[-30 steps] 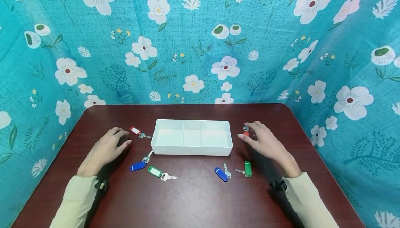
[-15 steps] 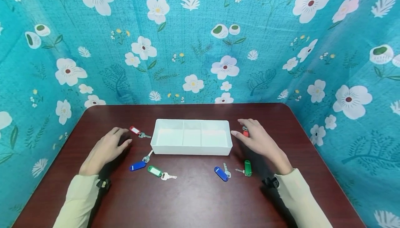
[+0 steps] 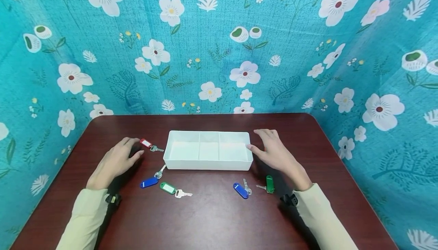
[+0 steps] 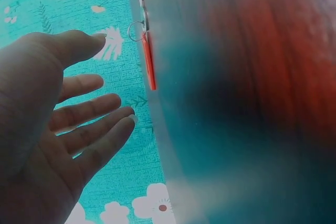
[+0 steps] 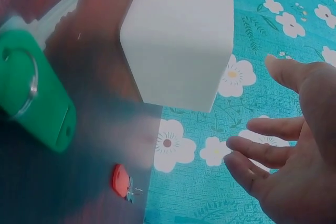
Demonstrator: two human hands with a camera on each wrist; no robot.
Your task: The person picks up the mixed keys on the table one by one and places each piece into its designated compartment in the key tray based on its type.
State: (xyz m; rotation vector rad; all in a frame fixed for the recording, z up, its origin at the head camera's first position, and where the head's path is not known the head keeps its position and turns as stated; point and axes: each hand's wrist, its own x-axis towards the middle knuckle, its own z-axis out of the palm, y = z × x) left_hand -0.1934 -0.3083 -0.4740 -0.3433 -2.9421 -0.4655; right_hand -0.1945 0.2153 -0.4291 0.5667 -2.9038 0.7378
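- The white box (image 3: 208,165) sits mid-frame in the head view, lengthwise between the hands — I suppose so that either can reach it.
- The left hand (image 3: 114,162), left of centre, is loosely spread and holds nothing; its fingertips come just beside the left red tag (image 3: 146,143), perhaps to keep that one handy.
- The right hand (image 3: 276,153), right of centre, is just as wide and holds nothing. Its thumb overlaps the box's right end from above, though the right wrist view seems to show them apart.
- The right red tag (image 5: 120,180) lies at the lower left of the right wrist view; from above, the right hand presumably hides it.
- Lower left of the box lie the left blue tag (image 3: 149,182) and left green tag (image 3: 168,188); lower right, the right blue tag (image 3: 241,190) and right green tag (image 3: 270,184). They look spread out so each can be taken singly.
- My count: one box, three compartments; six tags — two red, two blue, two green; five plain keys, plus a small metal piece by the right red tag that looks like a sixth.
- One dark table (image 3: 212,223), one flowered cloth (image 3: 205,40) behind it.
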